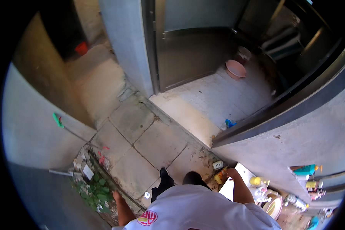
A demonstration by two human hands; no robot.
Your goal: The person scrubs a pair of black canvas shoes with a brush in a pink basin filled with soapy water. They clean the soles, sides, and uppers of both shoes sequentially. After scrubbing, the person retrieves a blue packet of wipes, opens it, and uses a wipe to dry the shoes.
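My left hand (117, 196) hangs low at the left, nearest a green leafy plant (99, 189) in a narrow bed along the wall. It is too small to tell how its fingers are set, and no object shows in it. On the other side, my right hand (232, 174) is over the far end of a white tabletop (240, 172). Just beyond it appears a yellow-and-orange container (219, 177). Whether the hand touches this container is unclear. A white container (218, 164) with dark spots lies by the wall's foot.
Paving slabs (145, 149) stretch ahead of my feet. An open doorway at the right leads to a tiled floor with a pink basin (235, 69). Several bottles stand near a yellow bottle (256, 181). A red bucket (81, 48) sits down the passage; a green-ended handle (58, 120) leans left.
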